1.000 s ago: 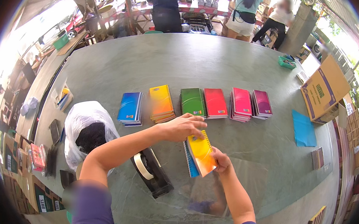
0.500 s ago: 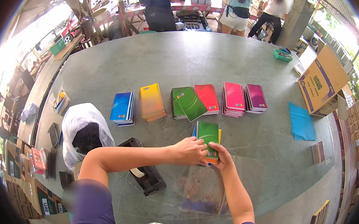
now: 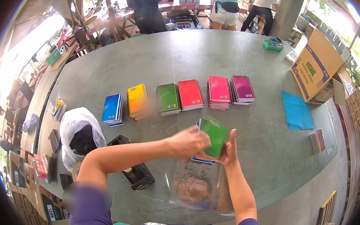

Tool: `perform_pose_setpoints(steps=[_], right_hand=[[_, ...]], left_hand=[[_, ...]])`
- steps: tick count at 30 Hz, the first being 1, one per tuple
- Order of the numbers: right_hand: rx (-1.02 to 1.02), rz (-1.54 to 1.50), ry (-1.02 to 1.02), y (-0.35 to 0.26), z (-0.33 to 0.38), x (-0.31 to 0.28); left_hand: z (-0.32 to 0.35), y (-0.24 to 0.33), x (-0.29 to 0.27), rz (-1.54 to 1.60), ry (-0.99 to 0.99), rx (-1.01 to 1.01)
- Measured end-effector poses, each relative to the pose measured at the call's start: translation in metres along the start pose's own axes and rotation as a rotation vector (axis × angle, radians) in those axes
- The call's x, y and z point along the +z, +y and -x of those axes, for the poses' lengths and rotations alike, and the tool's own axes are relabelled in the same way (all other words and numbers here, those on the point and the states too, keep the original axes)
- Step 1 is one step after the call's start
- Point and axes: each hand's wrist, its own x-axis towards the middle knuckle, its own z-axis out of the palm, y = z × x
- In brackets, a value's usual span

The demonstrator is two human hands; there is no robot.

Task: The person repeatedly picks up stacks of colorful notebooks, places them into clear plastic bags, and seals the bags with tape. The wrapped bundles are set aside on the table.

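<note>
My left hand (image 3: pixel 191 142) is closed at the left edge of a green spiral notebook (image 3: pixel 216 138), which is slightly blurred and tilted. Beneath it lie other small notebooks, with blue and orange edges (image 3: pixel 204 159) showing. My right hand (image 3: pixel 228 151) grips this bundle at its lower right, thumb pointing up. Clear plastic (image 3: pixel 194 185) lies on the table just below the hands. Beyond them runs a row of notebook stacks: blue (image 3: pixel 113 108), yellow (image 3: pixel 136 99), green (image 3: pixel 168 98), red (image 3: pixel 190 93), pink (image 3: pixel 219 90) and purple (image 3: pixel 242 88).
A black tape dispenser (image 3: pixel 139 177) and a white plastic bag (image 3: pixel 73 124) with something dark inside stand on the left. On the right are blue sheets (image 3: pixel 297 111), a cardboard box (image 3: pixel 316 69) and a small notebook stack (image 3: pixel 317 141). A green basket (image 3: pixel 273 45) sits at the far edge.
The green notebook lying askew across the green and red stacks is gone from there; the green stack looks even. The green notebook in my hands has tilted, and my right thumb has lifted off it.
</note>
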Motion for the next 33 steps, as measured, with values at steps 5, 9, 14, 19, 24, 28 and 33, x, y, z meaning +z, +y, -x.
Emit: perform_pose_setpoints(steps=[5,9,14,19,24,28,33], right_hand=[[-0.060,0.338,0.075,-0.006,0.023,-0.024],[-0.108,0.388,0.084,-0.023,0.043,-0.027],[-0.133,-0.030,0.096,-0.058,0.063,-0.049],[-0.128,0.414,0.117,-0.077,0.066,-0.047],[-0.018,0.398,0.043,-0.096,0.071,-0.056],[0.017,0.217,0.004,-0.117,0.075,-0.091],[-0.075,-0.046,-0.062,-0.135,0.066,-0.076]], left_hand=[[-0.036,-0.068,0.027,-0.021,0.079,-0.675],[-0.010,-0.111,0.065,-0.334,0.204,-0.768],[-0.086,-0.007,0.015,-0.111,0.388,-0.397],[-0.146,0.001,0.039,0.011,0.051,-0.447],[-0.121,-0.113,0.082,-0.206,0.121,-0.774],[-0.147,-0.076,0.044,0.379,0.502,-0.736],[-0.183,-0.033,0.026,0.855,0.190,-0.185]])
